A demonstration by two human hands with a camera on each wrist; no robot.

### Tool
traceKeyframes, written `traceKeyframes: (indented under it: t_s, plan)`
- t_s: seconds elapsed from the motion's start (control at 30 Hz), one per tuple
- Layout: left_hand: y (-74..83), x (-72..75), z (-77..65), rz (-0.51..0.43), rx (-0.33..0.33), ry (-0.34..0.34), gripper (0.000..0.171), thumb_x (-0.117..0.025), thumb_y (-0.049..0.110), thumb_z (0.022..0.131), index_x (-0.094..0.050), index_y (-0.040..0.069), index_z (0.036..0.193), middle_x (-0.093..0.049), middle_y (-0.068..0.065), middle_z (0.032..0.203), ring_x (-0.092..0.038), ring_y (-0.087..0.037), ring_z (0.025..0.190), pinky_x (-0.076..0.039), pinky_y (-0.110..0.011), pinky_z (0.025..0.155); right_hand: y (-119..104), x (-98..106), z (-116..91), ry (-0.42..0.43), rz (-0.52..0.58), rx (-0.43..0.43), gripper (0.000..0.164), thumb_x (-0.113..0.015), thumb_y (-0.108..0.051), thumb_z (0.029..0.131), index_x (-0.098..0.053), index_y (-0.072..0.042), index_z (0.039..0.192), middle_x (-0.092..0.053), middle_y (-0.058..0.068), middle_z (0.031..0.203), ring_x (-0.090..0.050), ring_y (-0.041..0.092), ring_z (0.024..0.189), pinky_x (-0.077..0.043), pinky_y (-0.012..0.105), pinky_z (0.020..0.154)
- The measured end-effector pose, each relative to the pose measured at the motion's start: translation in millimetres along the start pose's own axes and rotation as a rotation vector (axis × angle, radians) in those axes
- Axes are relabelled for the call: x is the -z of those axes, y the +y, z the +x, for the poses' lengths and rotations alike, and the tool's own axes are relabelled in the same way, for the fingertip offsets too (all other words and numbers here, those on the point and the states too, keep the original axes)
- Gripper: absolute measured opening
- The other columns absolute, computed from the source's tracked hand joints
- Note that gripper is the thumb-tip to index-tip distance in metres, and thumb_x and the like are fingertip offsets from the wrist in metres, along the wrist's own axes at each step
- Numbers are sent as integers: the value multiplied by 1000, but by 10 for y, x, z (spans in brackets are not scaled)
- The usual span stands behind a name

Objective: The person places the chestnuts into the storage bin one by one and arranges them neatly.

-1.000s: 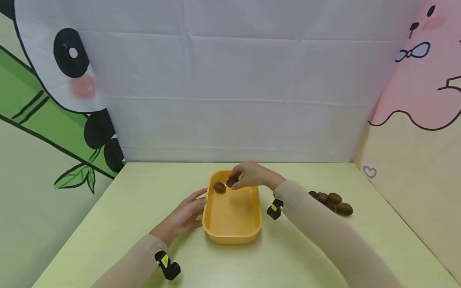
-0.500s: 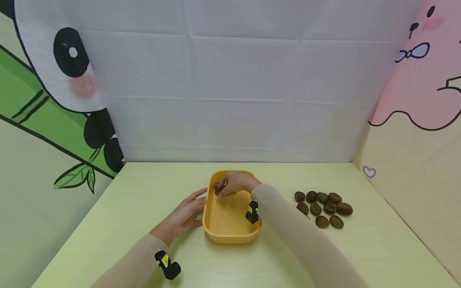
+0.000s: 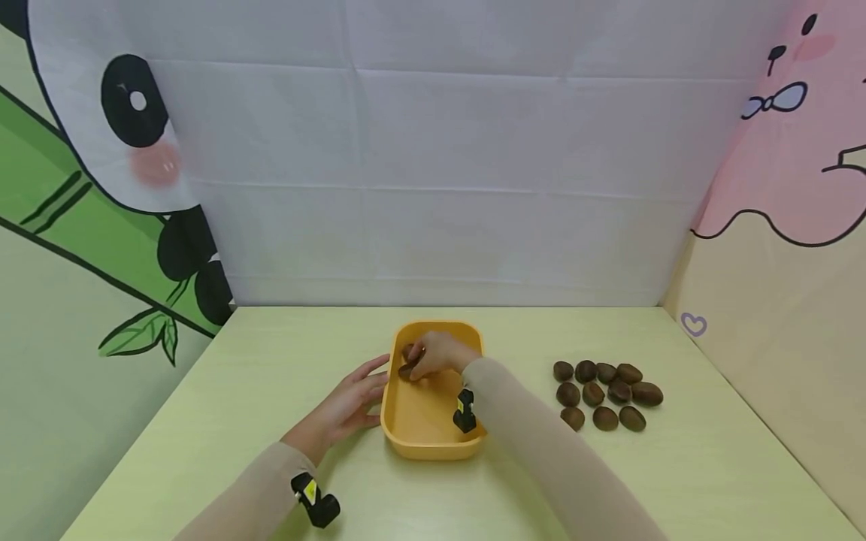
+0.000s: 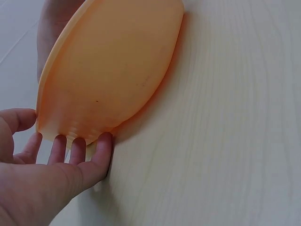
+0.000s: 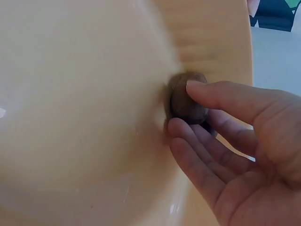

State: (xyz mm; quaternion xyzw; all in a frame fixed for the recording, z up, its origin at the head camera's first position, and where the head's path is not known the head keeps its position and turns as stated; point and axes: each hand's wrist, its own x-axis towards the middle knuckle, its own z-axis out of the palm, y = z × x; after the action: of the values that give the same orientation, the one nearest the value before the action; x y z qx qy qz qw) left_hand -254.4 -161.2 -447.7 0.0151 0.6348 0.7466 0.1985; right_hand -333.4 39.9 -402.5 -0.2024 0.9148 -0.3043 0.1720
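A yellow-orange plastic tray [image 3: 422, 421] rests on the table in the head view. My right hand [image 3: 440, 355] reaches inside it, near the left wall. Thumb and fingers pinch a brown chestnut [image 5: 189, 101], low by the tray's wall in the right wrist view. Another chestnut [image 3: 407, 350] lies just behind it, partly covered by the hand. Outside the tray, my left hand [image 3: 348, 404] touches the left wall with spread, fairly straight fingertips. The left wrist view shows those fingers [image 4: 102, 153] against the tray's side.
Several more chestnuts [image 3: 605, 418] lie in rough rows on the pale table [image 3: 528, 466], right of the tray. A white cloth backdrop [image 3: 433, 188] stands behind the table, with printed cartoon panels at both sides.
My right hand has moved left and down into the tray with the chestnut, to beside the other one. Its sleeve has uncovered more chestnuts on the table. The left hand keeps its place.
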Motion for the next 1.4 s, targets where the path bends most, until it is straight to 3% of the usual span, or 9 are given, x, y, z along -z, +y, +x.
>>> traceKeyframes:
  t_s: [0.33, 0.63, 0.83, 1.1, 1.4]
  plan:
    - [-11, 34, -3, 0, -13, -31, 58, -48, 25, 107, -23, 18, 159, -39, -23, 153, -42, -37, 136, -50, -49, 90, -6, -45, 22, 65, -11, -22, 24, -85, -14, 79, -73, -9, 99, -66, -1, 94, -57, 16, 87, -47, 28, 84]
    - [19, 12, -28, -5, -8, -17, 57, -48, 23, 107, -25, 18, 158, -39, -23, 153, -42, -38, 137, -50, -51, 91, -36, 5, -12, 41, 0, -27, 29, -83, -14, 81, -73, -8, 107, -67, 2, 102, -58, 16, 88, -49, 30, 84]
    - [14, 17, -24, 2, -6, -3, 56, -48, 23, 106, -26, 18, 158, -39, -24, 153, -42, -38, 137, -50, -51, 91, -94, 115, -80, -13, 27, -5, 30, -79, -8, 85, -71, -4, 113, -67, 3, 93, -67, 22, 84, -55, 37, 81]
    - [-2, 14, -1, -10, -4, -3, 57, -50, 24, 106, -27, 19, 157, -39, -22, 153, -40, -39, 138, -49, -53, 92, -61, 321, -190, 13, -141, 69, 31, -81, -21, 86, -72, -14, 115, -66, -2, 103, -61, 16, 94, -50, 35, 85]
    - [-6, 10, -13, 3, -10, -15, 57, -49, 24, 107, -25, 18, 158, -39, -22, 154, -38, -39, 139, -48, -53, 93, 55, 567, -534, 37, -157, 150, 31, -80, -19, 87, -70, -12, 115, -68, 9, 111, -61, 20, 100, -51, 37, 85]
